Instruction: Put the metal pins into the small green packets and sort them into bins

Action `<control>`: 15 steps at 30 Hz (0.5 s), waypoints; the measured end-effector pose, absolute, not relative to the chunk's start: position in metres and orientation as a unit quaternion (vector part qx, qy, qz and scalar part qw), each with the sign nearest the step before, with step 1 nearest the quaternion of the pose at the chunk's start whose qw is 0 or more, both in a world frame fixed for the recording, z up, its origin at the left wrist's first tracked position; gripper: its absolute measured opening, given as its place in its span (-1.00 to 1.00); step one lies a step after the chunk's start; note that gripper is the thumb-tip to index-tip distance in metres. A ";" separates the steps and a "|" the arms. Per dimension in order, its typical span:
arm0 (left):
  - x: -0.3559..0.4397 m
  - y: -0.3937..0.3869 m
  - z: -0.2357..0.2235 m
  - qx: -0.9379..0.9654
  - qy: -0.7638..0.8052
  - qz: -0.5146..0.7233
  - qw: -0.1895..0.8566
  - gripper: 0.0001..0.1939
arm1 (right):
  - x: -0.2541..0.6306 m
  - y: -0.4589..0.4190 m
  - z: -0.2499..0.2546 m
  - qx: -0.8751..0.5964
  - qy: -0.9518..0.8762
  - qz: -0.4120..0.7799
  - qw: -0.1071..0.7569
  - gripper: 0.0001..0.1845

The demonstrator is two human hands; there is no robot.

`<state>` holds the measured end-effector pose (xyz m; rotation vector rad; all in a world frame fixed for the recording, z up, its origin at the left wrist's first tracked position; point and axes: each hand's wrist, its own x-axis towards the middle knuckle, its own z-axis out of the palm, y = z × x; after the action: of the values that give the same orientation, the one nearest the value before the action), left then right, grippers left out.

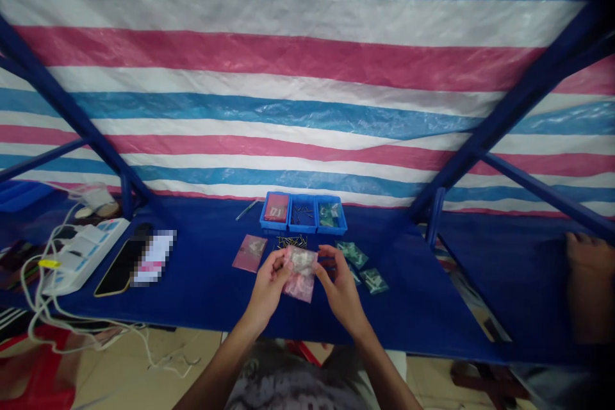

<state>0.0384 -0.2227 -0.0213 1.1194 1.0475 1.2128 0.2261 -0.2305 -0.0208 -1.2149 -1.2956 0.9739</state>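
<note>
Pinching the pink bag [300, 287] by its upper left side with the fingers of the left hand [264, 283], over the middle of the tabletop [192, 300]; touching its right edge with the thumb of the right hand [344, 291], though cannot tell whether the fingers behind grip too. For good control, grip only the edges, keep both sides level and pull gently, so as not to stretch the film or spill the pale contents. Work slightly nearer, clear of the loose screws [293, 242] just beyond, so as not to scatter any. Keep apart from the flat pink packet [250, 253] to the left and the green packets [373, 281] to the right. Mind also, farther off, the three joined blue bins [302, 229]: pink on the left, screws in the middle, green on the right. Leave alone the phone [120, 268] and power strip [86, 259], well to the left.
</note>
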 end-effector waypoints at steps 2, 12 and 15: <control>0.039 -0.223 -0.020 0.472 0.442 0.519 0.559 -0.51 | 0.227 -0.227 -0.025 -0.501 -0.512 0.473 0.513 -0.49; 0.037 -0.216 -0.024 0.512 0.434 0.479 0.566 -0.45 | 0.224 -0.220 -0.018 -0.464 -0.475 0.532 0.526 -0.54; 0.035 -0.209 -0.021 0.532 0.429 0.483 0.548 -0.41 | 0.225 -0.217 -0.020 -0.469 -0.462 0.533 0.531 -0.51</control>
<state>0.0345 -0.2093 -0.0214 1.2596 1.0173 1.1445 0.2255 -0.2172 -0.0199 -1.1191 -1.1023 1.2730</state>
